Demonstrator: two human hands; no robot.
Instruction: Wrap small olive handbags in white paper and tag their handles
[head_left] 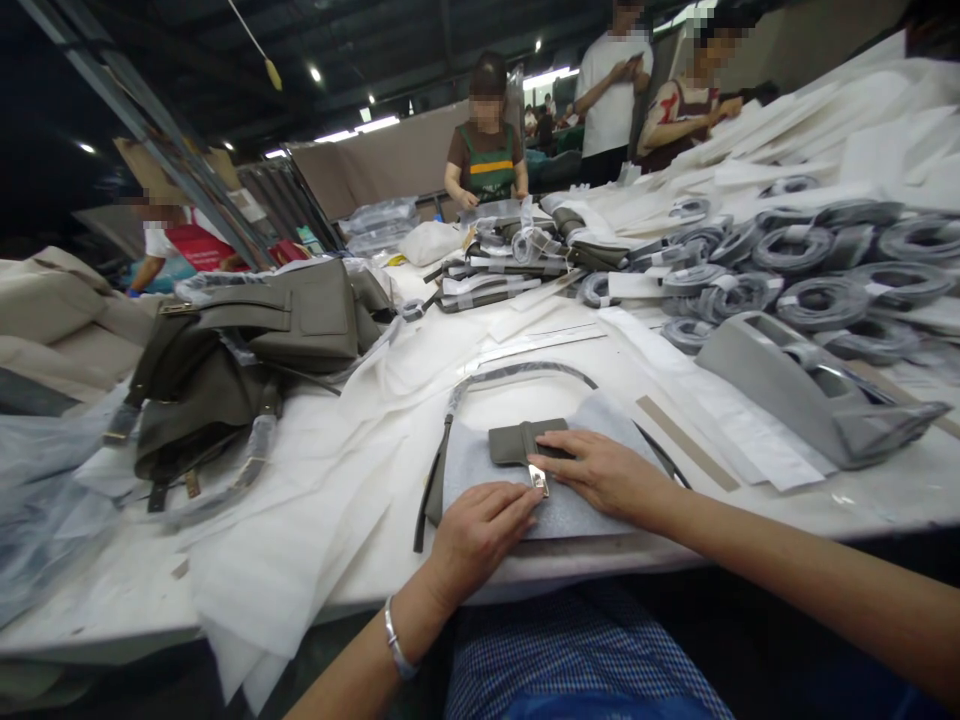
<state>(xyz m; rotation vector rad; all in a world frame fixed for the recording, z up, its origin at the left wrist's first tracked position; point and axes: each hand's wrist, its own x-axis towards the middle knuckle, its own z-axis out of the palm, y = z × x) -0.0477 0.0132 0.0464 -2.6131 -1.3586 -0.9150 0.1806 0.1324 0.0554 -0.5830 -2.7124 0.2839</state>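
A handbag lies in front of me at the table edge, mostly hidden under a pale grey protective sheet (pixel 469 465). Its wrapped handle (pixel 525 371) arches away from me. On top of the sheet shows a dark olive flap tab (pixel 510 444) with a shiny metal clasp (pixel 538 481) at its lower end. My left hand (pixel 480 525) has its fingers together, with the tips at the clasp's lower end; the thumb is hidden. My right hand (pixel 604 475) lies with fingers stretched over the tab's right side, one fingertip near the clasp's top.
Dark olive handbags (pixel 315 310) stand to the left beside loose white sheets (pixel 292 540). At right are a grey bag (pixel 810 390), a brown strip (pixel 686 443) and several wrapped strap coils (pixel 825 300). A co-worker (pixel 491 165) stands across the table; other people are farther back.
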